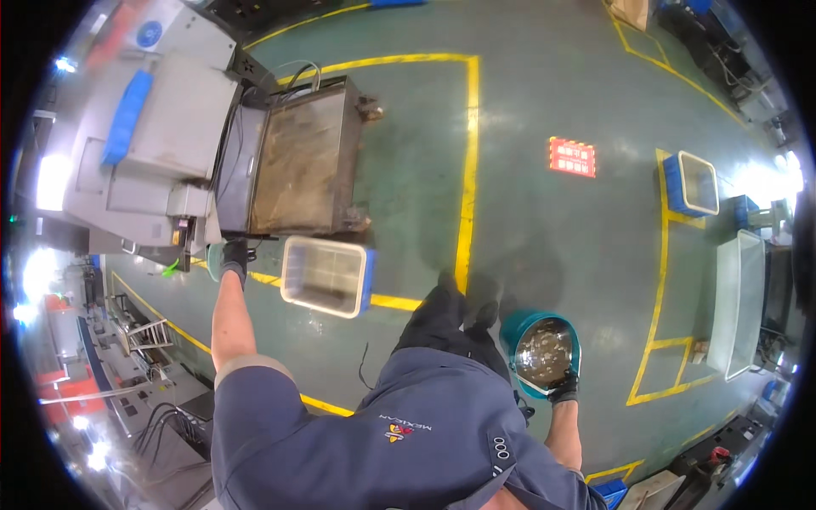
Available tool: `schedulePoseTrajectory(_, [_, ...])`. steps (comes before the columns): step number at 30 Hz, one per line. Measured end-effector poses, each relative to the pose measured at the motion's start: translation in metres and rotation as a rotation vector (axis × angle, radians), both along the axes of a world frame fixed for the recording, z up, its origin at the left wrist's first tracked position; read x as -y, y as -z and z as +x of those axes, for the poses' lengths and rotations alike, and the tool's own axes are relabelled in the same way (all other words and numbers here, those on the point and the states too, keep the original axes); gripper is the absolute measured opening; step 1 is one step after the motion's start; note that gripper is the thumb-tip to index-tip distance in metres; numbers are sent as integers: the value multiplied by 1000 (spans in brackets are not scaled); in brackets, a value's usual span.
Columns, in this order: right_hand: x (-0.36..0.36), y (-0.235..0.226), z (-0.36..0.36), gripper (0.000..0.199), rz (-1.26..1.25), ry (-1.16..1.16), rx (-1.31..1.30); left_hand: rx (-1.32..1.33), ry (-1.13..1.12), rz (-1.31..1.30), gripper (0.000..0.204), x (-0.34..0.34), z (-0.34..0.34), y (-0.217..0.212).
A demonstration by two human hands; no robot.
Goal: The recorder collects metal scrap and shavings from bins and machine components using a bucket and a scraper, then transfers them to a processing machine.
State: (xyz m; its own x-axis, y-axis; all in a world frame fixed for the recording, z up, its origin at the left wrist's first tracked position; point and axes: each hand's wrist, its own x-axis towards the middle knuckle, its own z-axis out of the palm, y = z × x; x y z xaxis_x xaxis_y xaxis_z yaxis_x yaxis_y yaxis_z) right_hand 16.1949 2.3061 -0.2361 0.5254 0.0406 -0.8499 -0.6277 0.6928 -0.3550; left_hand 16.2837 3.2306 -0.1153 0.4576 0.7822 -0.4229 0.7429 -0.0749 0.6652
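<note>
Teal bucket hangs from right hand, near white bin.

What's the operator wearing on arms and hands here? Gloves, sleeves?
Both hands are gloved: the left hand in a dark glove with a pale green cuff, the right hand in a black glove. Forearms are bare below short sleeves of a blue-grey work shirt with a lighter cuff band.
</note>
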Motion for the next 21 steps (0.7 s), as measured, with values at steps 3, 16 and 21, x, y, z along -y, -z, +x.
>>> schedulePoseTrajectory(3, [-10, 19, 94, 50, 0, -58, -15, 22, 144, 271, 28, -80, 30, 4])
schedulePoseTrajectory(16, [-76, 17, 482, 53, 2, -373, 131, 163, -323, -212, 30, -98, 255, 63])
schedulePoseTrajectory(21, [-159, 15, 643, 52, 45, -372, 7, 91, -331, -120, 30, -115, 318, 45])
